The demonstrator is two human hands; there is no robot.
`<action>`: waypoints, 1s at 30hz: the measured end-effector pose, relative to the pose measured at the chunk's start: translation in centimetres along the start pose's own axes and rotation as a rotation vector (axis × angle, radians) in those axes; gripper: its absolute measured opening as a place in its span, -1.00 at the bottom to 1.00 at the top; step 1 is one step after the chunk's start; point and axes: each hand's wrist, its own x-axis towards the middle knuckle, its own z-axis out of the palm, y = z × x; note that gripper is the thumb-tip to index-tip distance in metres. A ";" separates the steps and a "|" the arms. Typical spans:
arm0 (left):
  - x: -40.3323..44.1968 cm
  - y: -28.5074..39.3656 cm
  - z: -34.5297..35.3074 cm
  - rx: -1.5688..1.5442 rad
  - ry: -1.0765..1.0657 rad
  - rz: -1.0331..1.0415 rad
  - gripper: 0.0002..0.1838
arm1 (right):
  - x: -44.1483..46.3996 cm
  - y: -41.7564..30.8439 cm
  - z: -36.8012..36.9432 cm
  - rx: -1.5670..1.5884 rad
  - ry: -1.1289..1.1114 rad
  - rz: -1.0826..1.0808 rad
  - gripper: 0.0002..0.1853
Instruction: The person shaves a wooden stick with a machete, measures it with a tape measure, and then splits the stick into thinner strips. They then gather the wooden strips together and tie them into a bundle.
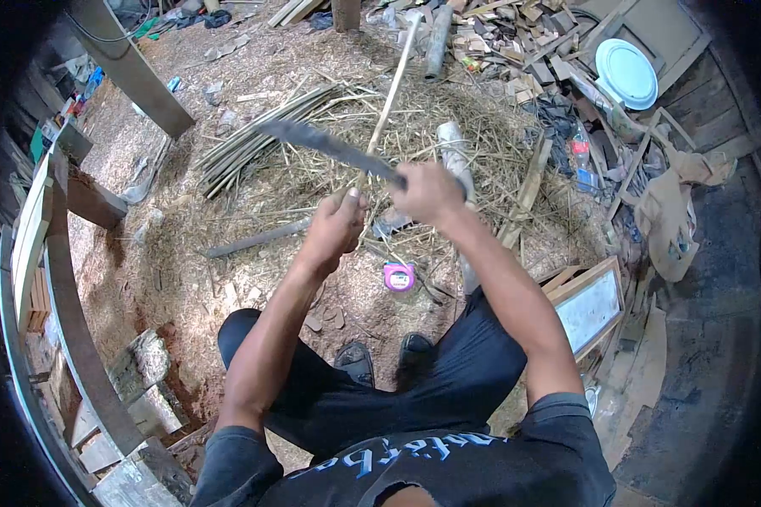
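Note:
A long pale strip [391,97], likely bamboo or wood, runs up and away from my left hand [338,228], whose fingers are closed round its near end. My right hand [429,193] grips the handle of a dark machete-like blade [325,145]. The blade points to the left and crosses the strip just above my left hand. On the ground below my hands lies a pink tape measure [399,276]. A bundle of thin strips [258,139] rests on the shavings at the left, beyond my left hand.
Wood offcuts [516,42] are heaped at the back right, near a light blue round lid [626,74]. A post [135,72] slants at the upper left. A framed panel [588,308] leans beside my right knee. A curved rail [80,338] borders the left.

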 end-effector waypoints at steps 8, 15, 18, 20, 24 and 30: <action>-0.6 -0.6 0.1 0.070 0.012 0.054 -0.75 | 0.4 -0.1 -2.2 0.060 -0.023 0.151 -0.80; -0.9 -0.6 0.4 0.032 -0.016 -0.021 -0.73 | 1.9 3.1 -1.8 0.042 0.205 0.187 -0.79; -0.4 -0.5 0.5 0.000 -0.050 -0.023 -0.73 | 0.8 1.9 -1.0 0.121 0.033 0.130 -0.76; -0.6 0.0 0.4 -0.009 -0.037 -0.065 -0.73 | 0.6 2.0 -1.0 -0.017 0.274 -0.192 -0.73; -1.2 -0.3 0.7 0.014 -0.097 -0.090 -0.74 | 2.7 7.1 -1.2 0.134 0.204 0.311 -0.69; -0.9 -0.9 1.1 0.071 -0.120 -0.058 -0.74 | 3.9 6.2 -1.0 0.688 0.288 0.150 -0.65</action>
